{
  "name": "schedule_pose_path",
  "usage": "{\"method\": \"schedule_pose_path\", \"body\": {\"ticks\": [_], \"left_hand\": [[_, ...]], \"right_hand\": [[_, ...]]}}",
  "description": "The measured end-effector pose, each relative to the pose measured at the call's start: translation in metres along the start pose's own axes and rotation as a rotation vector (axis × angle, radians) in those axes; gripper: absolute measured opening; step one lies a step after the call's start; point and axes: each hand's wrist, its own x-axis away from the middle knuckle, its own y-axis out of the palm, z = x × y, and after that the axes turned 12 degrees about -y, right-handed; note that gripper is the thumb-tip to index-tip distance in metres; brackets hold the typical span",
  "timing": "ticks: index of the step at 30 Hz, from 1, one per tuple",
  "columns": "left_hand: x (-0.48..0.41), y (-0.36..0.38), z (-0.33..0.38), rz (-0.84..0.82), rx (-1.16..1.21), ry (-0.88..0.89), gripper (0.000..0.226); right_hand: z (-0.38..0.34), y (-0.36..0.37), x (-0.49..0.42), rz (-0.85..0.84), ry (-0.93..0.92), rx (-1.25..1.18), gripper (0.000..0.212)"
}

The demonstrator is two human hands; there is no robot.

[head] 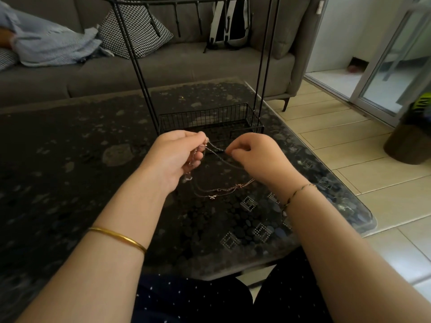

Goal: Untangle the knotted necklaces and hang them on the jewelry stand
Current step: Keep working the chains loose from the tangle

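A bundle of thin necklaces, rose gold and silver, hangs between my two hands just above the dark table. My left hand pinches a bunch of the chains at its fingertips. My right hand pinches a strand a little to the right, pulled taut between both hands. Loose loops with small pendants droop below onto the table. The black wire jewelry stand rises right behind my hands, with a mesh basket at its base and bare hooks along its top bar.
A grey sofa with a patterned cushion and a bag stands behind the table. The table's right edge drops to a tiled floor. A dark pot sits on the floor at far right.
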Motion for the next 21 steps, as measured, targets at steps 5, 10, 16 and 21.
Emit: {"method": "schedule_pose_path", "body": {"ticks": [5, 10, 16, 21], "left_hand": [[0.005, 0.001, 0.0, -0.02, -0.041, -0.009, 0.008], [0.008, 0.001, 0.001, -0.011, -0.056, -0.005, 0.005], [0.01, 0.002, 0.001, 0.042, -0.097, -0.004, 0.007], [0.012, 0.003, 0.001, 0.061, -0.128, 0.011, 0.009]], "right_hand": [[-0.006, 0.002, 0.001, 0.127, -0.03, -0.151, 0.017], [-0.012, 0.005, 0.001, 0.151, -0.177, -0.178, 0.007], [-0.013, 0.012, 0.0, 0.135, -0.272, 0.049, 0.012], [-0.016, 0.014, 0.001, 0.107, -0.325, 0.187, 0.015]]}}
